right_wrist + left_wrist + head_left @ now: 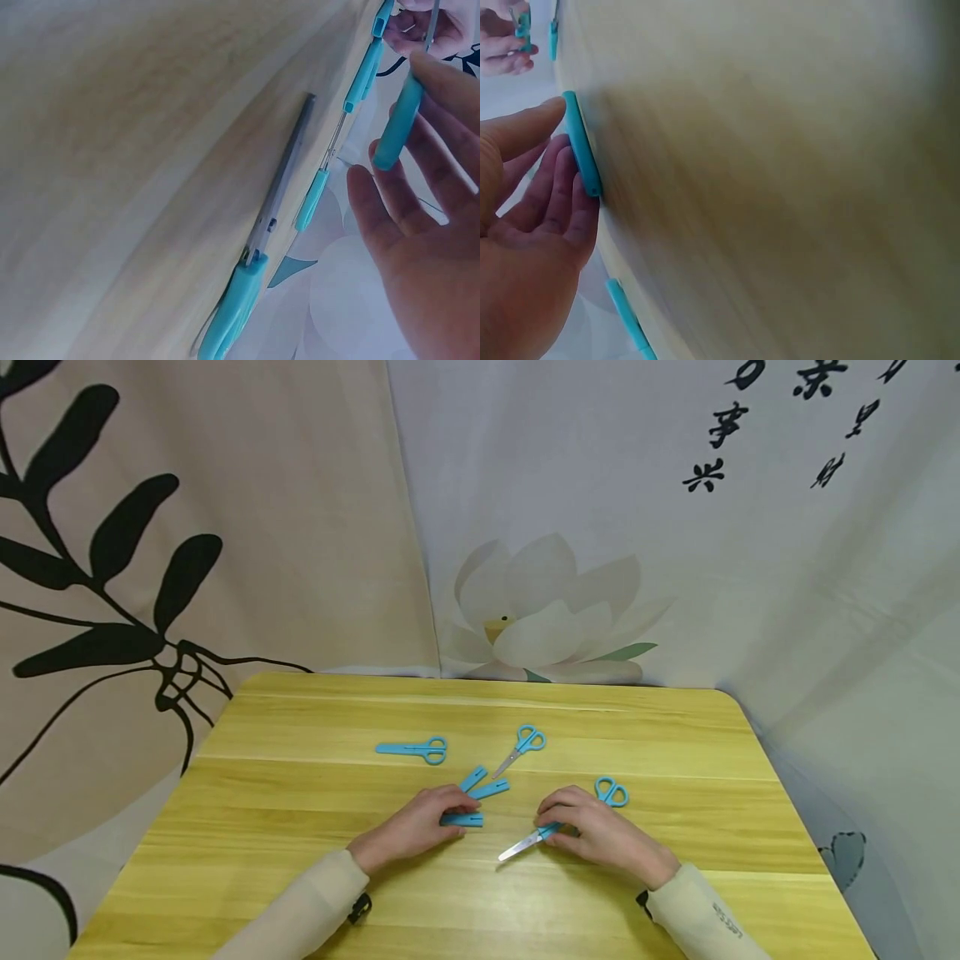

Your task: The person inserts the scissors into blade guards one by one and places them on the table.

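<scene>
Head view, nearest first: the held scissors (519, 846) sit in the right hand (596, 828), thumb and fingers pinching the blue handle, blade tip pointing left and towards the person. They look light and stiff; the smooth, probably plastic handle may slip a little, yet it is the place to hold, clear of the thin metal blades. Left of the held scissors, the left hand (418, 827) pinches 1 blue sheath (463, 820) between thumb and fingertips (whether it is lifted off the table (465, 906), I cannot tell). It seems light, rigid and hard to break, best gripped by its sides. Both forearms slant inward, hands low. Beyond the held scissors, to the right, 1 partly hidden pair (612, 792) lies past the hand; beyond and left lie 2 loose sheaths (490, 789); farther that way, 1 covered pair (401, 749); farthest, almost straight beyond, 1 bare pair (529, 740).
</scene>
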Demonstrator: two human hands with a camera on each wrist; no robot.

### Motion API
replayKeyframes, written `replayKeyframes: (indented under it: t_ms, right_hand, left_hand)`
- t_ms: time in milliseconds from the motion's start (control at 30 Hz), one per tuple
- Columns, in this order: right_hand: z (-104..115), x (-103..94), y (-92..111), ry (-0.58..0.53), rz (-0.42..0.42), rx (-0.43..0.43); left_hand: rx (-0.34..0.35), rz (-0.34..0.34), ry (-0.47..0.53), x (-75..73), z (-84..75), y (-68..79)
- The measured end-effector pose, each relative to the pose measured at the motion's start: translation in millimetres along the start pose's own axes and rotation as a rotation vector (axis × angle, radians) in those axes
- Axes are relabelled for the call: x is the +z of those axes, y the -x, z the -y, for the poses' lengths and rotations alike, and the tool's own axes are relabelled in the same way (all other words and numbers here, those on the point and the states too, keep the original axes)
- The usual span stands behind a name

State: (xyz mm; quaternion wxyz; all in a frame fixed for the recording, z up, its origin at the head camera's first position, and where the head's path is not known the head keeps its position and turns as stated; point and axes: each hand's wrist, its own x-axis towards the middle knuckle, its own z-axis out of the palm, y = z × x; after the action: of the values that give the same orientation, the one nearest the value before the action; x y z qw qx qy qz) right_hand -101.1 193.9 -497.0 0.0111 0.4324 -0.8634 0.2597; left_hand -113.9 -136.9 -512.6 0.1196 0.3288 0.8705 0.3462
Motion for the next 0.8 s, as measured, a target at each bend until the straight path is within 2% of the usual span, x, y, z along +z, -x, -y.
replayKeyframes:
  t_ms: [800]
  right_hand:
    - [-1.5,-0.1,1.0,-0.013,-0.006,-0.011]
  left_hand:
    - [0.004,0.03,-0.109,-0.1,1.8,0.0]
